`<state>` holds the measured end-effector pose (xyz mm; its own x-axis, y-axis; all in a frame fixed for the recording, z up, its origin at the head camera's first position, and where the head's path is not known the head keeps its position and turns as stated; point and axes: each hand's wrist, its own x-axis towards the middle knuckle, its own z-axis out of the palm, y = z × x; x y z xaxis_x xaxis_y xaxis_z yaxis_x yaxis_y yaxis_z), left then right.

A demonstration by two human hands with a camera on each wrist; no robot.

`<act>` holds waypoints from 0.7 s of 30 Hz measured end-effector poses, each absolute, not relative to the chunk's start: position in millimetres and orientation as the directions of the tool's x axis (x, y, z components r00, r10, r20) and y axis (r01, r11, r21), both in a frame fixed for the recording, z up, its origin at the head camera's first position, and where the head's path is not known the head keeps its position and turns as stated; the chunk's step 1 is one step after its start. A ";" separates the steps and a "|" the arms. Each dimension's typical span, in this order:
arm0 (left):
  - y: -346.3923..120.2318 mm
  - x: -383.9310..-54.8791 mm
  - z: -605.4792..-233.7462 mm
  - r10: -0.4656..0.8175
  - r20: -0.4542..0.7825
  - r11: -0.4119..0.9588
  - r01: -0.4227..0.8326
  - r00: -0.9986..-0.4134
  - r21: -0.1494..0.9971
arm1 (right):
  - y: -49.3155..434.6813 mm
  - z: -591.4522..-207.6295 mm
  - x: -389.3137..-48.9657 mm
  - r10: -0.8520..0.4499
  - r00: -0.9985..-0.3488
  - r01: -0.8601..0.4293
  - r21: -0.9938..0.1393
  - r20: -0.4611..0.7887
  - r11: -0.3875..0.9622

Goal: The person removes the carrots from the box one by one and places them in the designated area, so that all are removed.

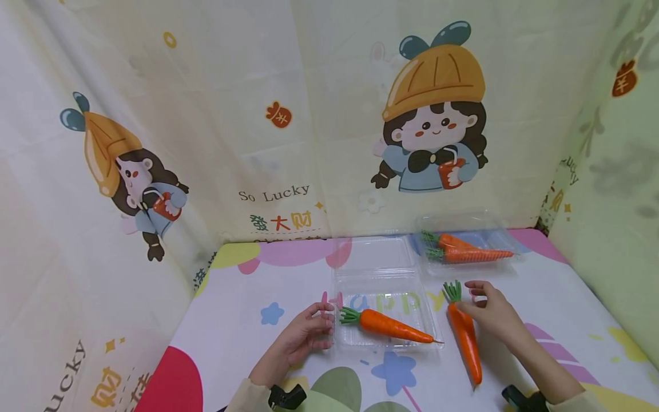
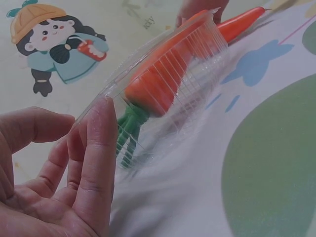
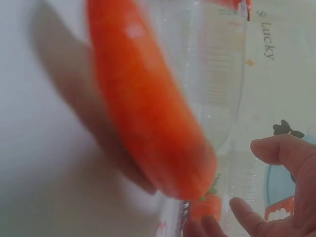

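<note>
An orange carrot [image 1: 391, 327] with a green stub lies slantwise in a clear plastic box [image 1: 337, 337], its thin tip over the right rim. At the box's left side my left hand [image 1: 309, 332] pinches the rim between thumb and fingers [image 2: 96, 163]. A second carrot [image 1: 465, 337] is right of the box, green end away from me, its body blurred in the right wrist view. My right hand [image 1: 491, 312] hovers over its thick end, thumb and fingers [image 3: 242, 210] spread apart. Whether a fingertip touches this carrot is hard to tell.
Behind, at the right, another clear box [image 1: 507, 229] holds two more carrots [image 1: 473, 255]. The front box's raised clear lid [image 1: 373, 254] stands at its back. Printed cloth walls [image 1: 334, 114] enclose the patterned tabletop [image 1: 242, 355] at the back and sides.
</note>
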<state>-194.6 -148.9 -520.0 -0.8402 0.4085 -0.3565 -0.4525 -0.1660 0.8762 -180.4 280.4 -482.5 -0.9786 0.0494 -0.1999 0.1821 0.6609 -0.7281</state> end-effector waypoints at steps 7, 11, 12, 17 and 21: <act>-148.4 -194.5 -519.3 0.411 -0.361 -0.165 -0.457 -0.837 0.874 | 275.0 -472.6 -173.7 0.072 -0.988 0.149 -0.748 -0.135 0.647; -148.5 -194.5 -519.0 0.413 -0.361 -0.166 -0.459 -0.836 0.873 | 266.8 -463.8 -169.6 0.070 -0.993 0.114 -0.766 -0.090 0.632; -148.6 -194.6 -519.1 0.413 -0.360 -0.167 -0.458 -0.837 0.873 | 263.9 -461.7 -168.4 0.065 -0.995 0.099 -0.768 -0.075 0.633; -149.0 -194.3 -519.3 0.411 -0.352 -0.171 -0.451 -0.841 0.876 | 245.8 -457.0 -160.6 0.001 -0.999 -0.029 -0.752 0.040 0.659; -148.9 -194.2 -519.7 0.410 -0.348 -0.167 -0.445 -0.843 0.880 | 229.0 -457.0 -152.4 -0.055 -0.993 -0.111 -0.706 0.101 0.700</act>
<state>-194.2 -148.9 -519.7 -0.8428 0.4104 -0.3483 -0.4449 -0.1670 0.8799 -152.4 229.0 -457.0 -0.9934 -0.0552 0.1008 -0.1105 0.6996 -0.7059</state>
